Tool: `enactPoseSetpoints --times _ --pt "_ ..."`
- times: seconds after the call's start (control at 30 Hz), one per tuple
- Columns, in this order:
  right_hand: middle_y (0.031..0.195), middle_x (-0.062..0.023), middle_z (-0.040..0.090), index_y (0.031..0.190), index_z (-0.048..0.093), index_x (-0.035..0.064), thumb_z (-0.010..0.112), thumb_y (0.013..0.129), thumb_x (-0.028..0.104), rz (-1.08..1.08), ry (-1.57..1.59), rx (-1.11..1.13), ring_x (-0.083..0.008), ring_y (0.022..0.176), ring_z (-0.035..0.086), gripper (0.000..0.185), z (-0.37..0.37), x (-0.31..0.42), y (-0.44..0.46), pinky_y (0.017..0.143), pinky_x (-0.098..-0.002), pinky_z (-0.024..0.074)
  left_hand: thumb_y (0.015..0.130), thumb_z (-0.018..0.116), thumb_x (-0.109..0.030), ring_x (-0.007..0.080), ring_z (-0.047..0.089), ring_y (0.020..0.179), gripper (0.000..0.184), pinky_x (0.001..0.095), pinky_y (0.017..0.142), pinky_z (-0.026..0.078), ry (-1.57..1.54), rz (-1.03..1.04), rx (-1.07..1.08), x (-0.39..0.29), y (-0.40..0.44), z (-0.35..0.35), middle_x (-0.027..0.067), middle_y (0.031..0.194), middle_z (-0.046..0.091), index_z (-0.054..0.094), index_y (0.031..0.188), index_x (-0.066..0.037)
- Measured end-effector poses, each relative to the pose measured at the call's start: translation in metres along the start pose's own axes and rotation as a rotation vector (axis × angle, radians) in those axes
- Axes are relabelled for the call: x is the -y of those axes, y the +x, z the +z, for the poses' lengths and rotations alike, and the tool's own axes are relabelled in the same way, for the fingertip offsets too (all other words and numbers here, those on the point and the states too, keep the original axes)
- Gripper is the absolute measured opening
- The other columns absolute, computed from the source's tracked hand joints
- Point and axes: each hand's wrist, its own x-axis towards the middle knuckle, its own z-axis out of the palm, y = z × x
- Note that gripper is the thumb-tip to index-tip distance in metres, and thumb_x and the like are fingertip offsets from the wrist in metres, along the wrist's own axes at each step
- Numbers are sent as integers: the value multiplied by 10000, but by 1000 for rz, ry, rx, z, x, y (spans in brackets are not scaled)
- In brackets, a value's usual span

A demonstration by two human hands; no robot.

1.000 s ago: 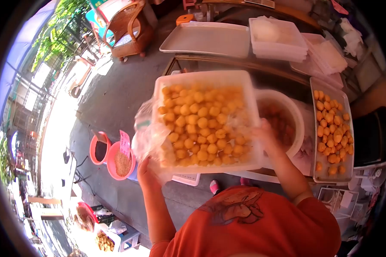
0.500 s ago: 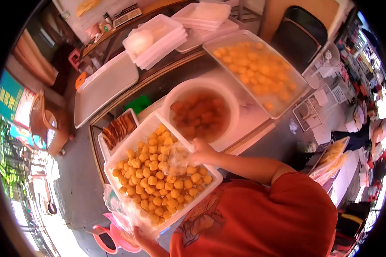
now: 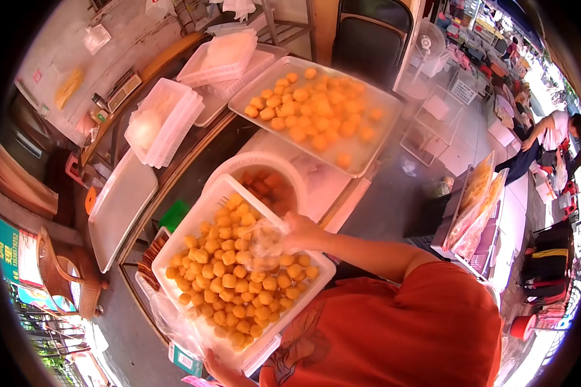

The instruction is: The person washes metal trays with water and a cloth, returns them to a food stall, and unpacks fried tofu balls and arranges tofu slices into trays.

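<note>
A white plastic tray (image 3: 316, 282) full of round golden-brown balls (image 3: 229, 280) is held in front of my red shirt. My right hand (image 3: 301, 232) grips its far-right rim, and a crumpled clear plastic bag (image 3: 263, 244) lies over the balls by the fingers. At the lower left edge, my left hand (image 3: 221, 371) holds the tray; its fingers are only partly visible. More clear plastic (image 3: 168, 316) hangs along that side. Behind the tray, a white tub (image 3: 223, 174) with reddish-brown chunks in liquid is partly covered.
A metal tray (image 3: 387, 122) of similar balls rests on the table beyond the tub. Stacked plastic trays (image 3: 174, 132) and a bare metal tray (image 3: 113, 213) lie to the left. A black chair (image 3: 371, 45) stands behind. Far right, a person (image 3: 552, 132) bends over near crates (image 3: 474, 226).
My view has swung to the right and the table has slid left in it. The white tray has stayed in both my hands and now covers more of the tub.
</note>
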Motion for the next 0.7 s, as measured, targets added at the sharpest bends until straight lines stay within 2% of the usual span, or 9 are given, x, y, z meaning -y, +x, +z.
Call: enactPoseSetpoints --times 0.07,0.17,0.23,0.3,0.43,0.7 --pt "908 -245 573 981 457 -51 658 581 195 -6 2 -23 -371 890 564 510 -8 11 -8 742 -379 441 811 508 -146 272 431 1123 512 360 942 371 -326 96 108 17 7 1 170 1235 401 361 1273 18" --pt "911 -171 570 977 477 -19 777 548 340 -33 5 -29 -253 829 567 635 -7 1 3 693 -321 443 798 580 -161 272 397 1144 586 368 958 353 -461 151 148 38 12 7 183 1259 322 316 1291 14" --pt "906 -176 571 980 477 -17 769 554 301 -27 18 3 -256 830 571 607 -11 5 6 697 -326 443 799 579 -190 236 452 1029 488 345 873 391 -476 37 94 14 -3 16 142 1146 412 391 1202 12" --pt "902 -180 573 981 475 -17 756 565 265 -29 18 39 -257 831 573 576 -14 9 8 699 -329 444 808 546 -200 194 522 844 311 315 722 444 -578 -26 -45 -2 -13 33 81 953 538 526 1047 0" --pt "897 -180 573 980 469 -17 731 594 227 -42 0 117 -254 822 573 527 -12 4 28 691 -332 445 796 553 -169 206 538 834 299 319 718 457 -544 -183 -114 -29 -35 49 96 957 552 548 1034 13" --pt "879 -184 555 973 456 -38 709 632 272 -103 -15 360 -272 800 552 526 47 0 36 685 -340 440 789 541 -129 225 551 868 345 323 743 462 -550 -181 -307 56 -64 12 121 1006 554 530 1085 47"
